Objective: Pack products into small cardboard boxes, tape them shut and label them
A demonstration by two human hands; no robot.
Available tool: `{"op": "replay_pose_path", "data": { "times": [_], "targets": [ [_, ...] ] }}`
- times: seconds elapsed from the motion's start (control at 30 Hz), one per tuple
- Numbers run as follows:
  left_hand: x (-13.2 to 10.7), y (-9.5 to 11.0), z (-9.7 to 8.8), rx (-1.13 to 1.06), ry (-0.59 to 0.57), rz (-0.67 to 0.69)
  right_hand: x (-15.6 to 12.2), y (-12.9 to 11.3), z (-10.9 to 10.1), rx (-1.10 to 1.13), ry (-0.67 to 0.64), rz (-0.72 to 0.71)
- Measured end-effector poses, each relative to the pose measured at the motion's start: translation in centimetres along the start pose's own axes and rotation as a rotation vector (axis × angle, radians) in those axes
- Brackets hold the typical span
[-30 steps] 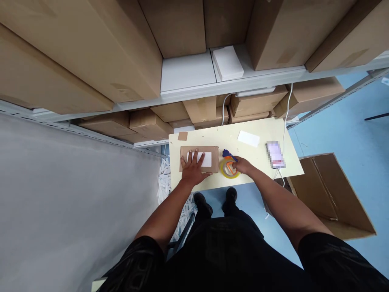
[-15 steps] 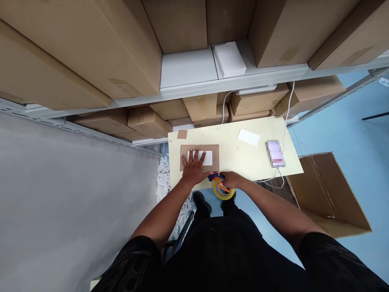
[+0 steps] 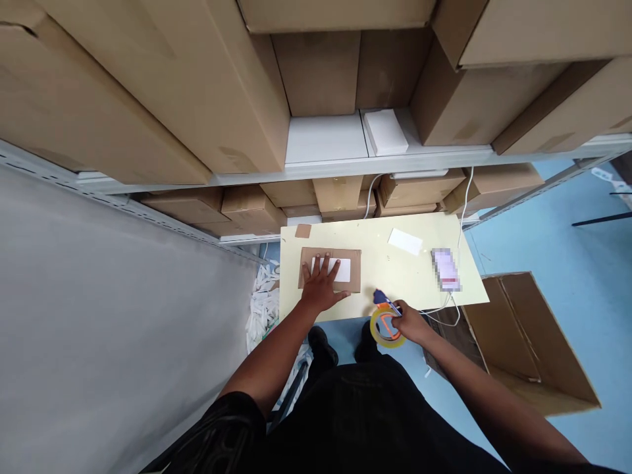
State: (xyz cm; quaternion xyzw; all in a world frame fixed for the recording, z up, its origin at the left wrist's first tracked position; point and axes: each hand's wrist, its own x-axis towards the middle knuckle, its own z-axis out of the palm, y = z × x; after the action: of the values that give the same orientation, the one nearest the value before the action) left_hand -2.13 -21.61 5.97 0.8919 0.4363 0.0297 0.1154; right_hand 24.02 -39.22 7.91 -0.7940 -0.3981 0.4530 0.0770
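Observation:
My left hand lies spread on a small flat cardboard parcel, its fingers over a white label on top. To the right, my right hand is closed around a tape dispenser with a blue and orange frame. A large roll of clear yellowish tape sits in the dispenser, out past the table's front edge. The dispenser is apart from the parcel.
On the pale yellow table lie a brown cardboard scrap, a white paper slip and a blurred phone with a cable. Shelves of cardboard boxes rise behind. An open carton stands at the right.
My right hand has carried the tape dispenser to the right, away from the parcel and my left hand. My left hand stays on the parcel. The whole view has shifted as my head moved.

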Motion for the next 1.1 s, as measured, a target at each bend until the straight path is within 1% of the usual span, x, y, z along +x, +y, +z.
{"op": "replay_pose_path", "data": {
  "times": [0.07, 0.13, 0.2, 0.3, 0.37, 0.43, 0.53, 0.63, 0.7, 0.77, 0.87, 0.97, 1.03, 1.1],
  "targets": [
    [0.0, 0.0, 0.1, 0.009, -0.004, -0.005, -0.7, 0.9, -2.0, 0.023, 0.104, -0.014],
    [0.0, 0.0, 0.2, 0.012, -0.020, -0.014, -1.2, 0.8, -4.1, 0.034, 0.180, -0.041],
    [0.1, 0.0, 0.2, 0.010, -0.037, -0.022, -1.4, -0.4, -6.5, 0.035, 0.234, -0.091],
    [0.2, 0.0, 0.1, -0.001, -0.065, -0.030, -0.9, -3.6, -10.3, 0.006, 0.297, -0.204],
    [0.2, 0.1, 0.0, -0.010, -0.079, -0.035, -0.3, -6.7, -12.7, -0.033, 0.342, -0.281],
    [0.3, 0.1, -0.1, -0.018, -0.085, -0.047, 0.4, -10.4, -14.9, -0.060, 0.381, -0.347],
    [0.3, 0.1, -0.3, -0.035, -0.101, -0.058, 1.3, -17.2, -17.7, -0.034, 0.405, -0.455],
    [0.1, 0.1, -0.6, -0.067, -0.099, -0.049, 2.2, -24.6, -19.8, -0.055, 0.444, -0.527],
    [-0.2, 0.0, -0.7, -0.099, -0.082, -0.044, 3.2, -29.4, -20.8, -0.097, 0.494, -0.513],
    [-0.4, -0.1, -0.9, -0.134, -0.077, -0.035, 4.4, -33.7, -21.4, -0.118, 0.500, -0.468],
    [-0.7, -0.5, -1.0, -0.189, -0.102, -0.021, 6.8, -38.8, -21.5, -0.109, 0.480, -0.389],
    [-0.8, -1.0, -1.2, -0.255, -0.135, -0.012, 9.0, -42.2, -21.0, -0.108, 0.465, -0.300],
    [-0.8, -1.4, -1.2, -0.292, -0.158, -0.003, 10.2, -43.6, -20.6, -0.118, 0.475, -0.246],
    [-0.7, -1.7, -1.2, -0.329, -0.171, 0.008, 10.9, -44.4, -20.5, -0.127, 0.496, -0.216]
  ]
}}
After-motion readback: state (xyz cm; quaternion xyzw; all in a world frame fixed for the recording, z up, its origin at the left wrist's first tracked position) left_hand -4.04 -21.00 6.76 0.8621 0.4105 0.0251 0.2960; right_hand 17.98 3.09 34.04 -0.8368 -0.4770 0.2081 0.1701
